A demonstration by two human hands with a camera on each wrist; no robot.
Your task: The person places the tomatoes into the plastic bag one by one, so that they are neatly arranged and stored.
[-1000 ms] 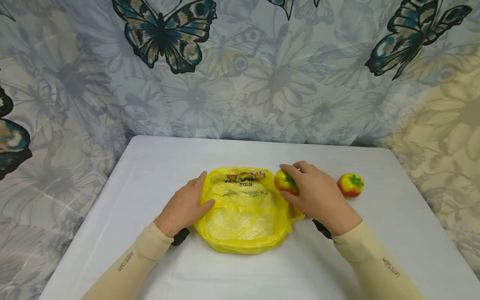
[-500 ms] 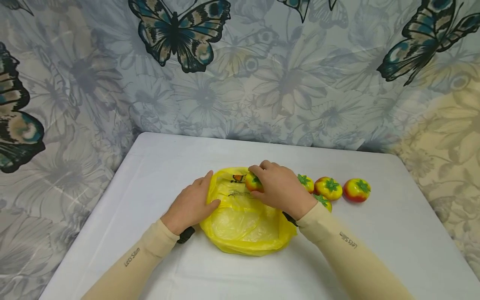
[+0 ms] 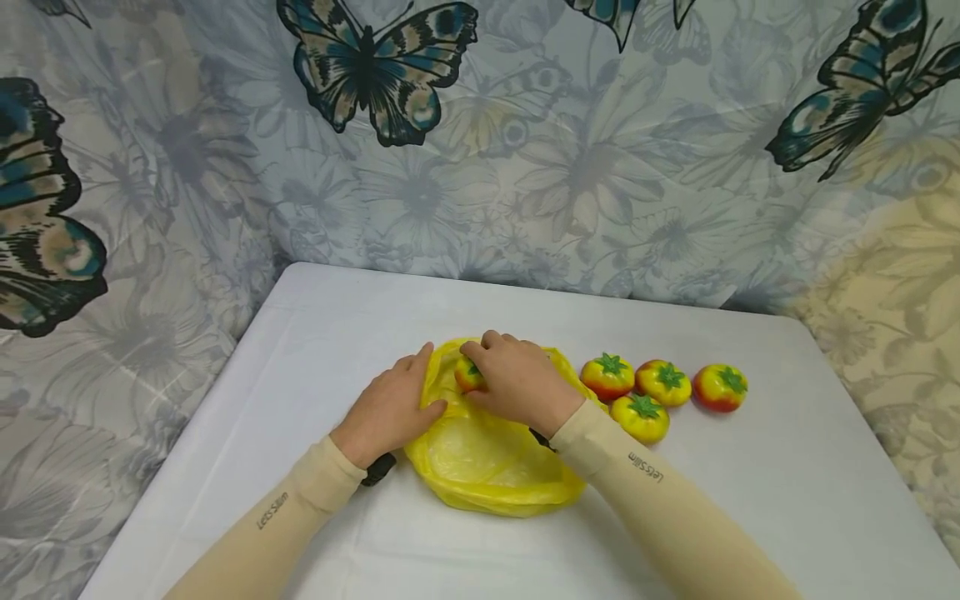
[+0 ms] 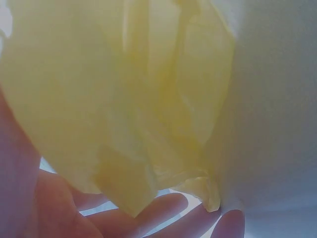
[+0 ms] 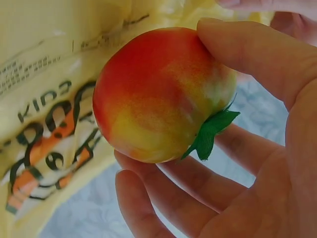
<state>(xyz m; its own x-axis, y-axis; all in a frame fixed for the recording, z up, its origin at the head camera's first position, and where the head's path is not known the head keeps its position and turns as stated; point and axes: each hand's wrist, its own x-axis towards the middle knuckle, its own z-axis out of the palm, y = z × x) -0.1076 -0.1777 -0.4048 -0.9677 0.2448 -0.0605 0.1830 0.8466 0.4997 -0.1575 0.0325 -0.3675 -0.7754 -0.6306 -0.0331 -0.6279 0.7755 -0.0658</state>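
Note:
A yellow plastic bag [image 3: 480, 454] with printed lettering lies spread on the white table, its mouth facing up. My left hand [image 3: 393, 404] rests along the bag's left rim with fairly straight fingers, and the yellow plastic [image 4: 119, 99] covers part of them in the left wrist view. Over the bag, my right hand [image 3: 521, 379] grips a toy tomato [image 5: 158, 94], red and yellow with a green leafy top, between thumb and fingers. Several similar toy tomatoes [image 3: 644, 418] sit to the right of the bag.
The white tabletop [image 3: 360, 308] extends round the bag on all sides. A butterfly-printed cloth [image 3: 450, 200] hangs behind and beside the table. The nearest tomatoes stand close to the bag's right edge, and one tomato [image 3: 720, 388] is farther right.
My right hand has carried the toy tomato leftward from the bag's right rim to over its upper left part. The left hand has stayed at the left rim. The head view has shifted slightly.

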